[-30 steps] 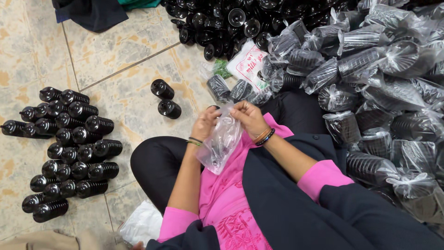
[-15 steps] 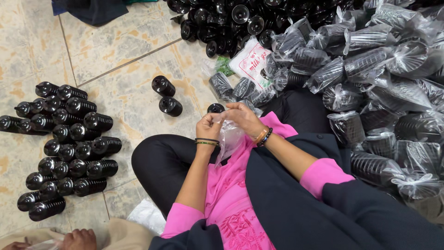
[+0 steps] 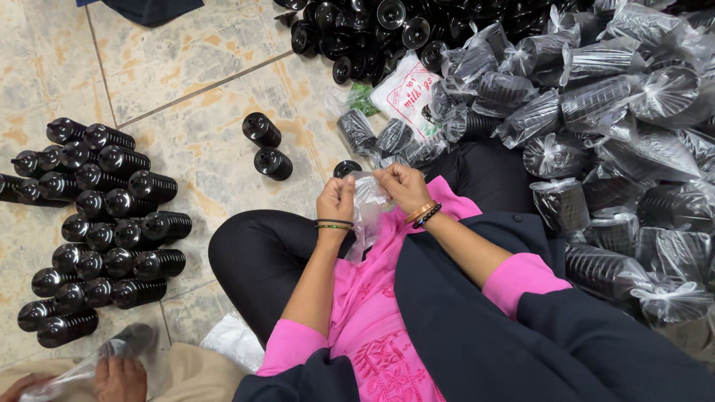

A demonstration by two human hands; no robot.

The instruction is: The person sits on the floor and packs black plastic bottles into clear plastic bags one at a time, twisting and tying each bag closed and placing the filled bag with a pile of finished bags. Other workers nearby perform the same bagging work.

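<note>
Both hands meet over the lap at the picture's centre, working a clear bag (image 3: 367,212). The left hand (image 3: 337,199) pinches the bag's upper edge at 9 o'clock, its grip narrow on the film; the right hand (image 3: 402,186) pinches the opposite edge at 3 o'clock, grip likewise closed on the film. The bag hangs slack between them, its lower part draped toward the pink shirt (image 3: 372,313). Whether the mouth is parted yet is hard to tell; the film is crumpled.

To do this well, I judge: keep each pinch on a single layer and rub thumb against finger so the two layers slide apart, then draw the hands apart evenly so the mouth opens round, not twisted. Keep the bag above the knee so it does not snag.

Two loose bottles (image 3: 267,145) lie on the floor (image 3: 186,82) at 10 o'clock, nearest the hands; one cap-like black piece (image 3: 346,168) sits just beyond the left hand at 12. Rows of bare bottles (image 3: 97,223) lie well apart at 9 o'clock, bagged bottles (image 3: 618,149) heap at 2 to 3 o'clock. Another person's hand (image 3: 119,376) holds a bag at 7 o'clock.
</note>
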